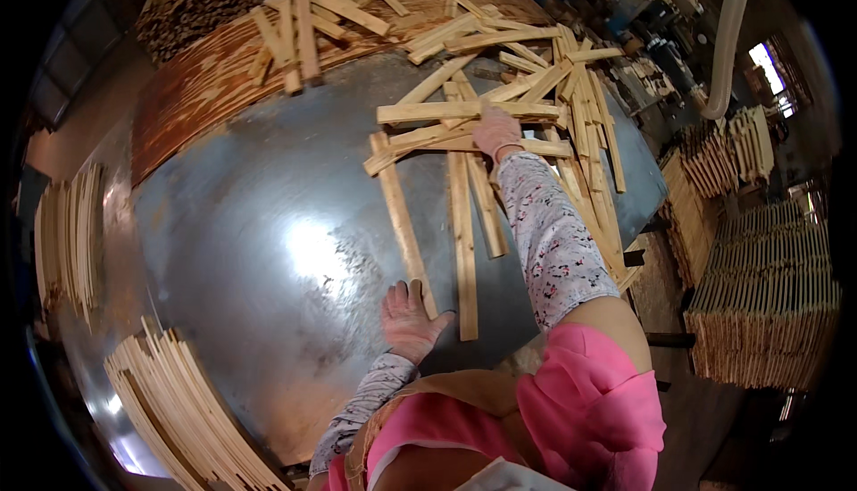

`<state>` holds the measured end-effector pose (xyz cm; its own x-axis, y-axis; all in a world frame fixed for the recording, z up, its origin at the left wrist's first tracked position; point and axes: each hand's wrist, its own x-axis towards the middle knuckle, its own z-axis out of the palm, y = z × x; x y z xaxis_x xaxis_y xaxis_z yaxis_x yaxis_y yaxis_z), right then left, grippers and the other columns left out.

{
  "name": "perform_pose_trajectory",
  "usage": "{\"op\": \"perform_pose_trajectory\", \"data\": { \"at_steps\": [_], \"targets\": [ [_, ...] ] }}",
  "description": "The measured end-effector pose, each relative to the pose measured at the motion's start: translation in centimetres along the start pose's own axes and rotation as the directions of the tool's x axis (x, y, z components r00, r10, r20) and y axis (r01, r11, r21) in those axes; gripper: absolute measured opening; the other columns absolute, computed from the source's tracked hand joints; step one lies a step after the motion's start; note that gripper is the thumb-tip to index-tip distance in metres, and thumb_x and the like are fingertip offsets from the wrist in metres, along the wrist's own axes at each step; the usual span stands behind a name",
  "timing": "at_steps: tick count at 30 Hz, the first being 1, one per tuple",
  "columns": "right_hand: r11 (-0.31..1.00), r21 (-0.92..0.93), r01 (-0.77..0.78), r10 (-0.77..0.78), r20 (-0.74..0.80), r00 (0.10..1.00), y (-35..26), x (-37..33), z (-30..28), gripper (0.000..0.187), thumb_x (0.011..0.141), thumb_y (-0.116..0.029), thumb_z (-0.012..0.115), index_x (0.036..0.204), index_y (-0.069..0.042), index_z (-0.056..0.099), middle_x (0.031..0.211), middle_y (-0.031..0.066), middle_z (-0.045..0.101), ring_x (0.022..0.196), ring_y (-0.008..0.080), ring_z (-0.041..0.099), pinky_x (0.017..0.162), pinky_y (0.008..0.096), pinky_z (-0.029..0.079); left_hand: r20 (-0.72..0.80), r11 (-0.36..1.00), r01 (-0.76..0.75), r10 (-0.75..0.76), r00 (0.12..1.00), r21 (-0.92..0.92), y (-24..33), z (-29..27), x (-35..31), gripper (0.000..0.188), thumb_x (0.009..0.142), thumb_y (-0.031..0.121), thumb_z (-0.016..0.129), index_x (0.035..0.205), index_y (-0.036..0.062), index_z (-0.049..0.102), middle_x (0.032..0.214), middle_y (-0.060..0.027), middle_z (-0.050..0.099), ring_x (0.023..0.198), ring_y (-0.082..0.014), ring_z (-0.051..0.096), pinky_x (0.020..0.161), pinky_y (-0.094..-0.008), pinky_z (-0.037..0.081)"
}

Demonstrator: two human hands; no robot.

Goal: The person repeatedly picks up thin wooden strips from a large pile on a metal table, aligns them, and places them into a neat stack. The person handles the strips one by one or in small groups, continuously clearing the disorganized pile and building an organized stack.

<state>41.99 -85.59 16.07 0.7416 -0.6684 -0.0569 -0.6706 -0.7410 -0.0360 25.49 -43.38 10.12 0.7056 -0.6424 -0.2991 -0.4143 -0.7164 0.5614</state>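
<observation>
My left hand [412, 320] is open, its fingers spread on the metal tabletop beside the near end of a long wooden slat [404, 223]. The fingertips and thumb lie close to that slat's end. Farther out, my right hand [497, 130] reaches into a loose heap of slats. Its fingers bend over a pale slat [420, 112] lying crosswise; the fingertips are partly hidden. Below that hand another crosswise slat [411, 153] rests on others. A lengthwise slat [461, 250] points toward me between my two arms.
The grey metal table [232, 223] carries more jumbled slats [585, 116] at the right. A brown board [196, 103] with slats on it lies at the far side. Bundled slats [183, 402] stand at the near left, more [71, 232] behind them. Stacked wooden pieces [759, 295] stand at the right.
</observation>
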Motion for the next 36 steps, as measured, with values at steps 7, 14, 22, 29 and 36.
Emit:
{"op": "perform_pose_trajectory", "data": {
  "at_steps": [7, 14, 22, 29, 36],
  "targets": [
    [0.963, -0.263, -0.063, 0.019, -0.166, 0.986, 15.9, 7.1, 3.0, 0.054, 0.098, -0.023, 0.068, 0.151, -0.016, 0.056, 0.142, 0.0130, 0.067, 0.138, 0.0324, 0.060, 0.113, 0.0494, 0.049, -0.300, 0.987, -0.014, 0.062, 0.952, 0.158, -1.8, 7.1, 4.1, 0.096, 0.085, 0.036, 0.082, 0.165, 0.0105, 0.036, 0.166, -0.0278, 0.040, 0.154, -0.0476, 0.038, 0.129, -0.0598, 0.028],
    [0.939, -0.062, 0.339, -0.328, 0.141, 0.934, 16.1, 4.1, -0.4, 0.058, 0.089, -0.042, 0.082, 0.137, -0.012, 0.068, 0.129, 0.0159, 0.070, 0.124, 0.0377, 0.065, 0.101, 0.0483, 0.053, -0.012, 0.817, 0.441, -0.479, 0.878, -0.371, -3.6, -2.7, -1.2, 0.074, 0.088, 0.024, 0.078, 0.154, 0.0044, 0.050, 0.139, -0.0294, 0.064, 0.128, -0.0459, 0.063, 0.103, -0.0519, 0.054],
    [0.852, 0.479, 0.210, -0.258, 0.036, 0.966, 13.3, 1.6, 2.3, 0.054, 0.090, -0.028, 0.079, 0.140, -0.010, 0.064, 0.147, 0.0240, 0.061, 0.119, 0.0450, 0.069, 0.099, 0.0478, 0.058, -0.023, 0.954, 0.300, -0.300, 0.954, -0.023, -9.7, -7.1, -10.9, 0.069, 0.085, 0.029, 0.074, 0.148, 0.0058, 0.055, 0.103, -0.0244, 0.074, 0.091, -0.0457, 0.073, 0.079, -0.0547, 0.059],
    [0.718, 0.658, 0.225, -0.271, -0.032, 0.962, 7.7, 23.3, 1.2, 0.037, 0.095, -0.019, 0.072, 0.129, -0.008, 0.062, 0.105, 0.0181, 0.066, 0.082, 0.0331, 0.072, 0.068, 0.0476, 0.061, -0.430, 0.915, 0.402, -0.359, 0.829, 0.012, -25.4, -13.9, -19.4, 0.083, 0.090, 0.022, 0.072, 0.163, -0.0019, 0.038, 0.135, -0.0266, 0.068, 0.125, -0.0421, 0.067, 0.107, -0.0475, 0.053],
    [0.413, 0.821, -0.394, 0.101, 0.389, 0.916, -7.5, 33.1, 2.0, 0.037, 0.108, -0.043, 0.057, 0.112, -0.006, 0.058, 0.072, 0.0085, 0.050, 0.053, 0.0239, 0.053, 0.048, 0.0435, 0.048, -0.565, 0.880, 0.343, -0.474, 0.675, -0.328, -29.6, -28.0, 8.5, 0.071, 0.106, 0.018, 0.064, 0.167, -0.0024, 0.033, 0.164, -0.0271, 0.047, 0.154, -0.0362, 0.045, 0.128, -0.0422, 0.036]
  ]
}}
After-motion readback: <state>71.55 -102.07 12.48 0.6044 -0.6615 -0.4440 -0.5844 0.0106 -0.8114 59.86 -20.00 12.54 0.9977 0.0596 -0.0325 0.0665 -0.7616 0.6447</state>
